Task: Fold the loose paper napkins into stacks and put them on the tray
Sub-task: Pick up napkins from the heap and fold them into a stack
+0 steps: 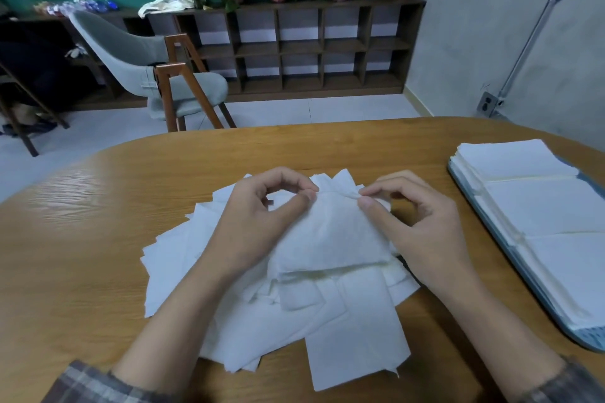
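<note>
Our left hand [262,216] and right hand [415,222] each pinch a far corner of one napkin [330,232] between thumb and forefinger, the other fingers curled. We hold it by the corners, we judge, so the edges can be matched before a crease is pressed. The napkin lies between the two hands, its near fold resting on the loose pile [229,321] spread over the worktop [82,239] directly in front of us. Off to the right, well apart from the pile, the tray [586,337] carries folded stacks [537,206] in rows, probably set there so finished pieces go straight across.
</note>
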